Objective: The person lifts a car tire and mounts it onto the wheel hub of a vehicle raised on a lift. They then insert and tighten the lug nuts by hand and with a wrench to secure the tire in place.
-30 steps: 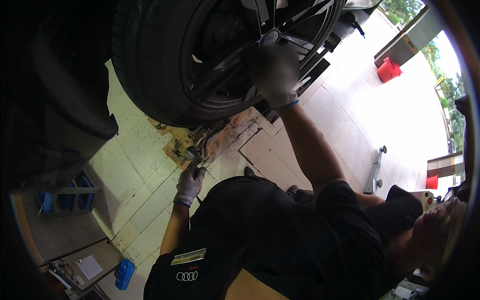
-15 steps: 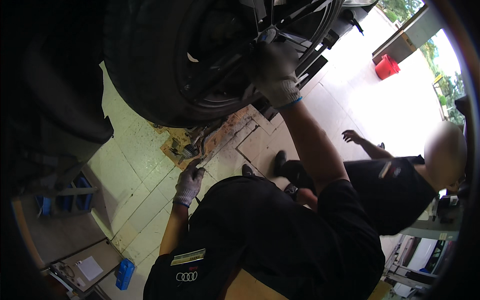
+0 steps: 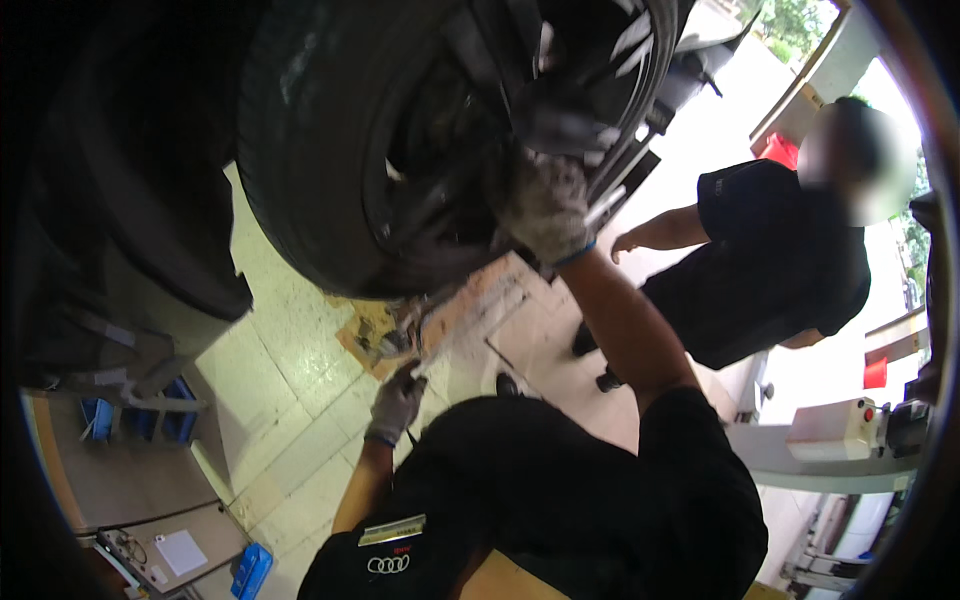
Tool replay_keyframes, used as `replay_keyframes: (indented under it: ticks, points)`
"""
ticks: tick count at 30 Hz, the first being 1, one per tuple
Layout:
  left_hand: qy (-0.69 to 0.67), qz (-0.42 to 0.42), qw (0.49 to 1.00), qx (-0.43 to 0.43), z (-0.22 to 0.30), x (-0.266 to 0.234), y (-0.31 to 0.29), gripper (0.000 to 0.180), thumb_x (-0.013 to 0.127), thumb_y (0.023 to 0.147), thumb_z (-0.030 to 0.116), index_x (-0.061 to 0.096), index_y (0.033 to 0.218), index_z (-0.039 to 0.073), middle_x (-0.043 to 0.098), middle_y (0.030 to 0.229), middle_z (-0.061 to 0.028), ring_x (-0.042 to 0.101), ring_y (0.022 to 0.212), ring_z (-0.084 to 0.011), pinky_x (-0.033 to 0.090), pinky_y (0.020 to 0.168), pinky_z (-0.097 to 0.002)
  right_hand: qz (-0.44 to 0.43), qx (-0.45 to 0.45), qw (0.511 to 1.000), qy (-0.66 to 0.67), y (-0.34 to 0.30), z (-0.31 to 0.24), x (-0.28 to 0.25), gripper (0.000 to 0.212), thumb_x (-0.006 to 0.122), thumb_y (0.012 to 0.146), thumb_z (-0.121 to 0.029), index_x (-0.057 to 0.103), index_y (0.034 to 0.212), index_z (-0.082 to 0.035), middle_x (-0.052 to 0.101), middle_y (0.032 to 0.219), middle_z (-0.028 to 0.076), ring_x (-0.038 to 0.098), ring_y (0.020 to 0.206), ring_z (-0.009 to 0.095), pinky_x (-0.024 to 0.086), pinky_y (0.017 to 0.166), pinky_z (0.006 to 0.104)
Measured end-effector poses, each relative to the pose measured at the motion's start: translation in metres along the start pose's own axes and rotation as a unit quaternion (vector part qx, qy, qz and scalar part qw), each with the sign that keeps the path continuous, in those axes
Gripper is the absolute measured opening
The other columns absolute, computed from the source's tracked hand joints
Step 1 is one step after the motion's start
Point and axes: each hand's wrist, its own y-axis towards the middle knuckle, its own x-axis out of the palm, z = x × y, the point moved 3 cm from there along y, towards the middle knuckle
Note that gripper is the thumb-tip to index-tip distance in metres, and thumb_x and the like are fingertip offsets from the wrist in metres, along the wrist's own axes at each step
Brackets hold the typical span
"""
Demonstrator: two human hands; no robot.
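A large wheel (image 3: pixel 300 190), with a black tyre and dark spokes, fills the upper middle. My right hand (image 3: pixel 548 205), in a grey knitted glove, reaches up to its spokes. Its fingers look closed, but they are dark and smeared. Just above them, a dark rounded shape (image 3: pixel 565 120) lies across the spokes, too blurred to name. My left hand (image 3: pixel 398 405), in a similar glove, hangs low below the wheel, its fingers loosely bent and apart, with nothing visible in it. Beneath the tyre, close to that hand, is a stained brownish floor patch (image 3: pixel 370 335).
On the right stands another person (image 3: pixel 770 260) in dark clothes, a bare arm lowered near my right forearm. Behind are a red bucket (image 3: pixel 780 150) and a white box with a red button (image 3: pixel 832 430). A bench (image 3: pixel 130 470) and a blue box (image 3: pixel 252 570) sit lower left.
The wheel sits lower and slightly further right in view; its spokes look more blurred. My right hand stays at the spokes. The other person has come more upright, further up the view.
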Motion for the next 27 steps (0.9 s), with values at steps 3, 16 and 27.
replay_keyframes:
  ticks: [3,16,27]
  points:
    - [-0.038,0.004,0.999,0.026,0.004,0.000,0.006,0.040,0.067,0.098,0.031,0.063,0.134,0.013,0.075,0.094,-0.0173,0.073,0.091,-0.0353,0.056,0.081,-0.0447,-0.117,0.200,0.966,0.115,-0.001,0.004,0.008,0.027,0.060,0.101,-0.029,0.070,0.104,-0.004,0.072,0.091,0.023,0.071,0.081,0.040,0.057,0.071,0.0487]
    - [0.022,-0.028,0.999,-0.008,-0.011,0.007,0.004,0.046,0.067,0.097,0.037,0.062,0.136,0.015,0.075,0.103,-0.0163,0.072,0.097,-0.0345,0.054,0.087,-0.0452,-0.155,0.095,0.983,-0.036,-0.004,0.012,0.014,0.042,0.067,0.089,-0.041,0.067,0.107,-0.003,0.070,0.089,0.021,0.070,0.089,0.039,0.055,0.078,0.0505]
    - [0.049,-0.064,0.993,-0.088,-0.019,0.011,-0.019,0.049,0.058,0.100,0.044,0.060,0.140,0.015,0.073,0.121,-0.0168,0.068,0.116,-0.0351,0.053,0.101,-0.0448,-0.092,0.027,0.995,-0.026,0.011,0.012,-0.011,0.040,0.066,0.096,-0.039,0.063,0.113,-0.003,0.073,0.097,0.020,0.073,0.086,0.039,0.058,0.075,0.0497]
